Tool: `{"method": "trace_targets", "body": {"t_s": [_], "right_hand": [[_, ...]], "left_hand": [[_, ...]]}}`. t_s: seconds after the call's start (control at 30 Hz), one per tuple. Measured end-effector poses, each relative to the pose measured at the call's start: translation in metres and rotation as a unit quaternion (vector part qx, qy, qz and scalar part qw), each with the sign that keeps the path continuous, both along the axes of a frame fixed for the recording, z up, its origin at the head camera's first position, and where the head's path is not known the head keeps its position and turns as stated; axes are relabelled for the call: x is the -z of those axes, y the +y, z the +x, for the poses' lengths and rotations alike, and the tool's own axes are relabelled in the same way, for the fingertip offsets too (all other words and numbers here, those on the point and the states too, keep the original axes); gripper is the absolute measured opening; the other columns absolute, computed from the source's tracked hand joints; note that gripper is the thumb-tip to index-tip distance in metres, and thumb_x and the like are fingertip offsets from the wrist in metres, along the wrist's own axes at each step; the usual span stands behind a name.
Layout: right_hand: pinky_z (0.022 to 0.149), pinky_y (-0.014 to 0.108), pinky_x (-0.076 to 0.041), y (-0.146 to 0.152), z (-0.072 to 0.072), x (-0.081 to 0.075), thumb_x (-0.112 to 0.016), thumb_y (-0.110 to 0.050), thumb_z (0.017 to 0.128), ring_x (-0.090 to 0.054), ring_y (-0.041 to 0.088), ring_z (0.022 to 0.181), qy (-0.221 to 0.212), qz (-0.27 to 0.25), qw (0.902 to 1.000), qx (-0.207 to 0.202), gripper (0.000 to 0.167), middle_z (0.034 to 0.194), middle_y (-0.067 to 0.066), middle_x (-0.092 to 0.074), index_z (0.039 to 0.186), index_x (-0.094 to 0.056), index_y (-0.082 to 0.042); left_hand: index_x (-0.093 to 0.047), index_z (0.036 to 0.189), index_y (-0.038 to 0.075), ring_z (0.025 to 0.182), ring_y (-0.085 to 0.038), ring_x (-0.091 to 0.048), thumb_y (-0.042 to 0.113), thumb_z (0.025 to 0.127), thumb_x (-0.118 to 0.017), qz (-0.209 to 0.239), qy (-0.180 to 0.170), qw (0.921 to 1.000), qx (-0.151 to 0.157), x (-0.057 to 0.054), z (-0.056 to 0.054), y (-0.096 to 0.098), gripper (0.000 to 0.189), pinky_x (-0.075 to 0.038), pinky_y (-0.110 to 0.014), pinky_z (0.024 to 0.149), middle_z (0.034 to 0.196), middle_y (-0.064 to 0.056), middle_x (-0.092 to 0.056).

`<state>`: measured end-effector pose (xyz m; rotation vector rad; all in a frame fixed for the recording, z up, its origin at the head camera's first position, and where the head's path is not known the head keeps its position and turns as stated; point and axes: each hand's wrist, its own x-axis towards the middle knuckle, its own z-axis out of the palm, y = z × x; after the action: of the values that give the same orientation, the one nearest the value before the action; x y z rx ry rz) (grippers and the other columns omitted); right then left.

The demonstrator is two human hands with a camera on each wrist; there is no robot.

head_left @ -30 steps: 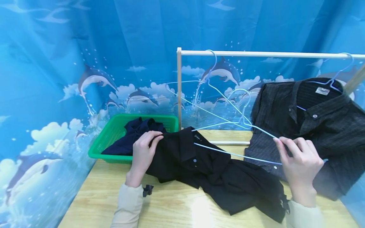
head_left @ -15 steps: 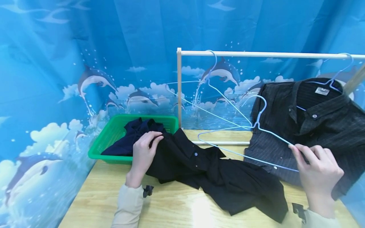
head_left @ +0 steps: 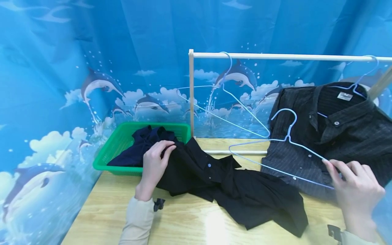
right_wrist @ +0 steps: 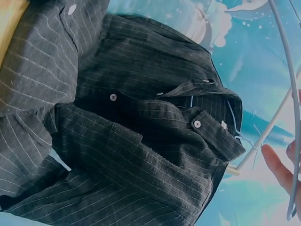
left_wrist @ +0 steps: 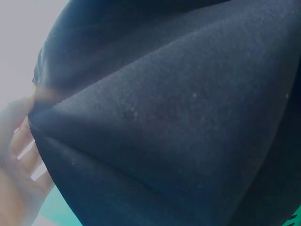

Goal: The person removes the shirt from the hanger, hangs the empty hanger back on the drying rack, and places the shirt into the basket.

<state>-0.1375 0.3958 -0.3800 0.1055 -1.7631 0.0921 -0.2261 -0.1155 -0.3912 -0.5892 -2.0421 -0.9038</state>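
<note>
In the head view my left hand (head_left: 154, 163) pinches the shoulder of a plain black shirt (head_left: 245, 190) that sprawls over the table. In the left wrist view the black cloth (left_wrist: 164, 113) fills most of the picture, with part of the left hand (left_wrist: 21, 160) at its edge. My right hand (head_left: 355, 185) pinches one arm of a light blue wire hanger (head_left: 289, 137), its hook pointing up, apart from the black shirt. The right wrist view shows fingers (right_wrist: 277, 167) of that hand and the hanger's wire (right_wrist: 294, 117) at the right edge.
A dark pinstriped shirt (head_left: 291, 156) hangs on a hanger from the white rail (head_left: 275, 56) at the right. Another hanger (head_left: 245, 107) hangs bare near the rail's left post (head_left: 191, 95). A green basket (head_left: 105, 149) holds navy clothing (head_left: 134, 154) on the wooden table (head_left: 101, 211).
My right hand has moved right and slightly down with the hanger, which has come out of the black shirt's collar. The collar has slumped. My left hand has stayed put.
</note>
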Motion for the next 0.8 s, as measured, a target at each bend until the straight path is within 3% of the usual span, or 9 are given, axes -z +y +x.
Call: {"method": "trace_targets", "body": {"t_s": [0.2,0.33,0.47,0.6,0.8], "right_hand": [[0.045,0.051,-0.025,0.002,-0.005,-0.01,-0.065,-0.039,0.099,-0.049,0.046,0.061,-0.029,0.01,0.9995,0.011,0.045,0.066,0.019,-0.053,0.079,-0.071,0.001],[0.043,0.044,-0.021,-0.006,-0.012,-0.023,-0.064,-0.037,0.1,-0.05,0.047,0.063,-0.034,0.006,0.9992,0.021,0.043,0.068,0.021,-0.054,0.083,-0.071,0.002],[0.043,0.042,-0.018,-0.018,-0.022,-0.039,-0.065,-0.031,0.1,-0.053,0.049,0.067,-0.027,-0.007,0.9992,0.03,0.038,0.072,0.023,-0.056,0.087,-0.07,0.004],[0.045,0.053,-0.021,-0.029,-0.033,-0.056,-0.066,-0.028,0.101,-0.054,0.051,0.07,-0.014,-0.028,0.9991,0.029,0.035,0.076,0.025,-0.057,0.089,-0.069,0.005],[0.051,0.055,-0.026,-0.045,-0.049,-0.087,-0.057,-0.03,0.105,-0.053,0.049,0.07,-0.022,-0.039,0.9988,0.019,0.039,0.08,0.025,-0.055,0.096,-0.069,0.006]], "left_hand": [[-0.076,0.101,0.007,0.088,-0.023,-0.071,0.013,0.093,-0.074,-0.002,-0.001,1.0,0.0,0.0,0.0,0.0,0.01,-0.057,-0.042,0.08,0.095,-0.005,-0.075],[-0.076,0.1,0.007,0.087,-0.023,-0.071,0.012,0.093,-0.074,-0.003,0.003,1.0,0.0,0.001,-0.001,0.0,0.009,-0.057,-0.042,0.078,0.095,-0.005,-0.075],[-0.076,0.1,0.006,0.086,-0.023,-0.071,0.012,0.092,-0.075,-0.006,0.001,1.0,0.001,0.001,-0.001,0.001,0.01,-0.058,-0.041,0.078,0.095,-0.005,-0.075],[-0.076,0.101,0.006,0.085,-0.021,-0.071,0.013,0.093,-0.074,-0.01,-0.007,0.9999,0.003,0.001,-0.001,0.002,0.011,-0.058,-0.04,0.077,0.096,-0.005,-0.075],[-0.076,0.101,0.006,0.085,-0.021,-0.071,0.014,0.093,-0.074,-0.012,-0.006,0.9999,0.002,0.002,0.0,0.002,0.011,-0.058,-0.039,0.076,0.095,-0.005,-0.075]]}}
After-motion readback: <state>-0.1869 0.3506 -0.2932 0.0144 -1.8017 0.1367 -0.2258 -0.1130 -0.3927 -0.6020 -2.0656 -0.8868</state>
